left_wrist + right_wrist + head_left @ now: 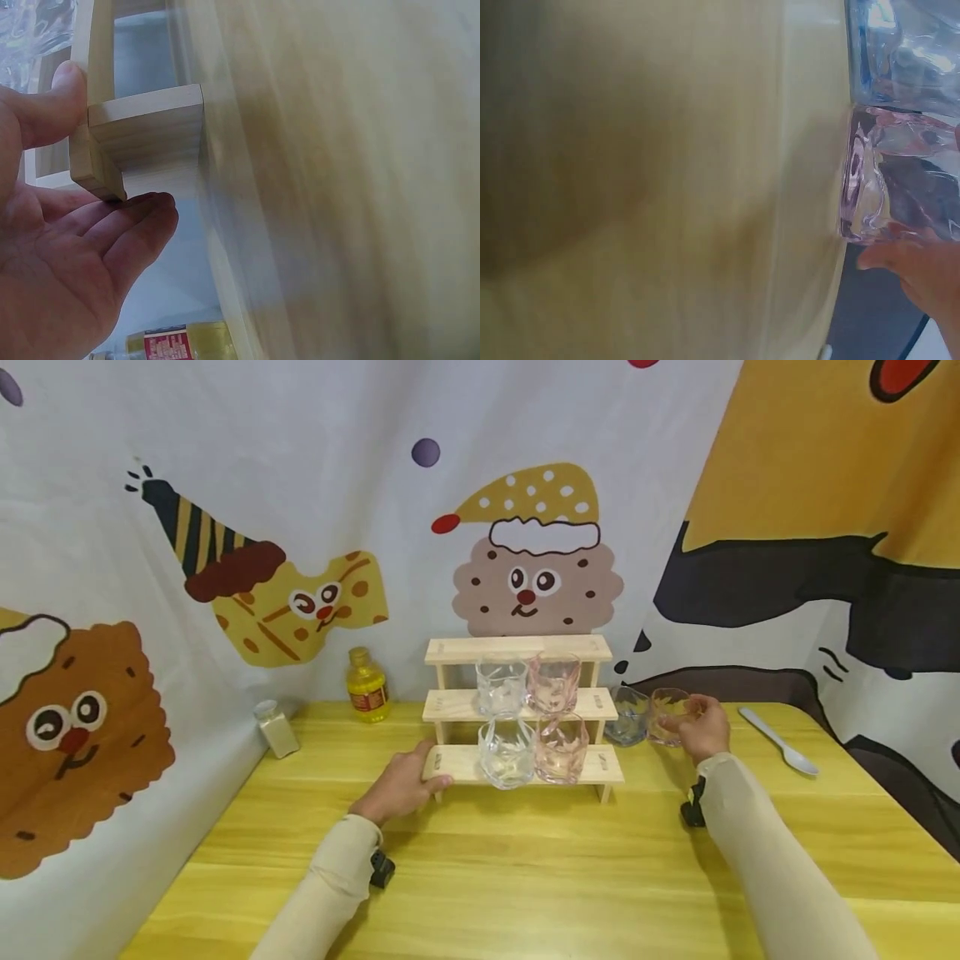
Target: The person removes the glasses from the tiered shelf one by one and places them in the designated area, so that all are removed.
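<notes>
A three-tier wooden display rack [519, 648] stands on the table near the back wall. My left hand [397, 783] grips the left end of its lowest board, thumb on top and fingers around the end. On the middle tier are a clear glass [501, 687] and a pink glass [553, 685]; the lowest tier holds another clear glass [506, 756] and pink glass [561, 752]. Right of the rack, my right hand [707, 732] holds a pink-tinted glass [870, 180] on the tabletop. A bluish glass [900, 56] stands right beside it.
A yellow bottle [367, 687] and a small jar [277, 730] of pale contents stand at the back left. A white spoon [780, 743] lies to the right of my right hand. A cartoon-printed cloth [360, 485] hangs behind the wooden table [540, 877].
</notes>
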Demonstrator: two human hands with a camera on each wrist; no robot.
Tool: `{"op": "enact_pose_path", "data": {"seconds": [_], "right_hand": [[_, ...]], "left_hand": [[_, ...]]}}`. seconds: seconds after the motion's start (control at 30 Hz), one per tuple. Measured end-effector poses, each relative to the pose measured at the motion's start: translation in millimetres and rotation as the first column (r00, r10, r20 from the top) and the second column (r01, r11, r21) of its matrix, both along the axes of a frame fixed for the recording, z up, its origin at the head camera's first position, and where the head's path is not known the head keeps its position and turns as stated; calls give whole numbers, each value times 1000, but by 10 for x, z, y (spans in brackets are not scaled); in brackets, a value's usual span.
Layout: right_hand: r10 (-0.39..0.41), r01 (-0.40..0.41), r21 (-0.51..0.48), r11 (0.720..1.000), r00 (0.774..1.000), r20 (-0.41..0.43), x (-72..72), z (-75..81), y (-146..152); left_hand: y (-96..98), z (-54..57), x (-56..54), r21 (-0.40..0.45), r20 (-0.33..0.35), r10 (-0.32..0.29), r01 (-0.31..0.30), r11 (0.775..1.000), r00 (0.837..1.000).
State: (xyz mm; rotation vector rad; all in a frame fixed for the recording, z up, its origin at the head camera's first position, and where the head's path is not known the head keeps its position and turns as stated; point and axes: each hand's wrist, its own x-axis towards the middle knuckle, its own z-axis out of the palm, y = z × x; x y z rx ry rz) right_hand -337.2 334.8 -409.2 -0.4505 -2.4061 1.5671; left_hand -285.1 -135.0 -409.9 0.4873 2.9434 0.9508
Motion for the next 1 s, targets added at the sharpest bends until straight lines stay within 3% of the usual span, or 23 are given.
{"op": "enact_pose_path", "data": {"seconds": [0.13,0.33,0.43,0.53,0.67,0.8,0.9,1.0], "right_hand": [[25,-24,118,993,1000,-4,-13,-4,-2],[82,-98,219,971,993,81,-6,69,38],[81,-98,338,936,995,63,49,202,-9],[75,-62,415,908,997,-16,143,402,-173],[122,-63,424,904,986,-115,317,678,-495],[231,-139,406,903,955,-187,453,851,-807],[325,-242,368,898,928,-183,479,930,-1003],[380,-320,331,888,915,-136,454,983,-1164]], "left_hand": [[7,-6,-3,-9,-6,12,-12,1000,1000],[-4,-12,-2,-9,-9,14,-14,1000,1000],[-9,-9,-1,-9,-8,5,-5,1000,1000],[-20,-3,-11,-16,-6,2,-2,1000,1000],[-26,7,-28,-15,-15,7,-7,1000,1000],[-18,20,-29,-3,-7,-1,1,1000,1000],[-11,16,-20,-3,0,0,0,1000,1000],[2,11,-8,-4,-2,1,-1,1000,1000]]}}
